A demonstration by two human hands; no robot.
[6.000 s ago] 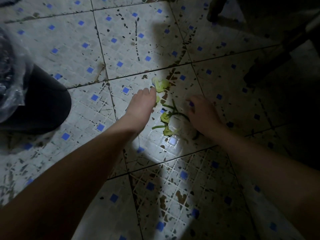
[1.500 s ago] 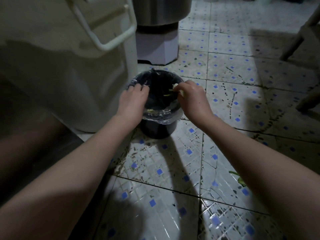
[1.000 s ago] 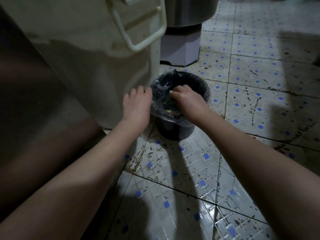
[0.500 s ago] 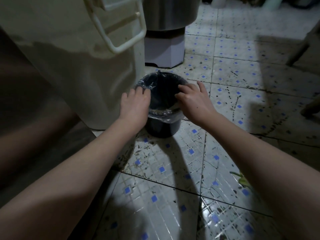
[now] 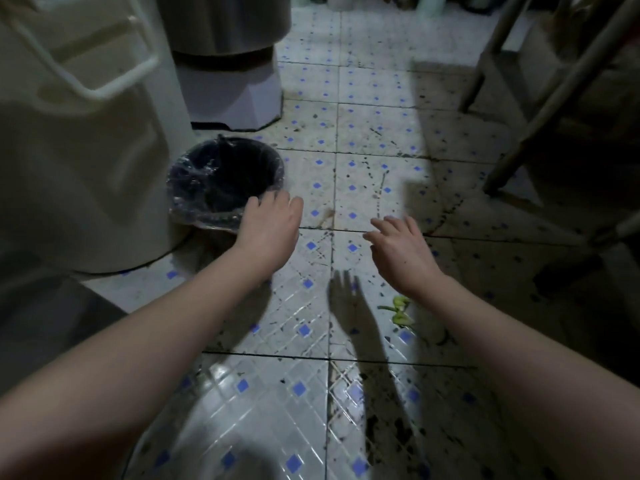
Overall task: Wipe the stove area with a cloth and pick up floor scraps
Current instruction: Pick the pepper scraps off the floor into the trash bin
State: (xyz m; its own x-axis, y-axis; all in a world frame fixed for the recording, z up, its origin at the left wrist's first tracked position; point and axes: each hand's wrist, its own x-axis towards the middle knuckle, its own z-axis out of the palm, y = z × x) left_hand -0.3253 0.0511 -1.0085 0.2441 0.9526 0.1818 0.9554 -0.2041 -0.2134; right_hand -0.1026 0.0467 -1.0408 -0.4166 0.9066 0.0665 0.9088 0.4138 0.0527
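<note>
A small black bin (image 5: 227,181) lined with clear plastic stands on the tiled floor at the left. My left hand (image 5: 268,228) hovers just off its near right rim, fingers apart, holding nothing. My right hand (image 5: 403,251) is above the floor to the right, fingers spread and empty. Green vegetable scraps (image 5: 400,311) lie on the tiles just below my right wrist; my forearm hides part of them.
A large cream plastic container with a white handle (image 5: 79,133) stands left of the bin. A metal drum on a pale base (image 5: 228,81) is behind it. Wooden furniture legs (image 5: 540,98) stand at the right. The tiles are speckled with dark stains.
Both hands have left the bin rim and drawn back to the right. The right hand, which dropped scraps into the bin, is now empty over the floor.
</note>
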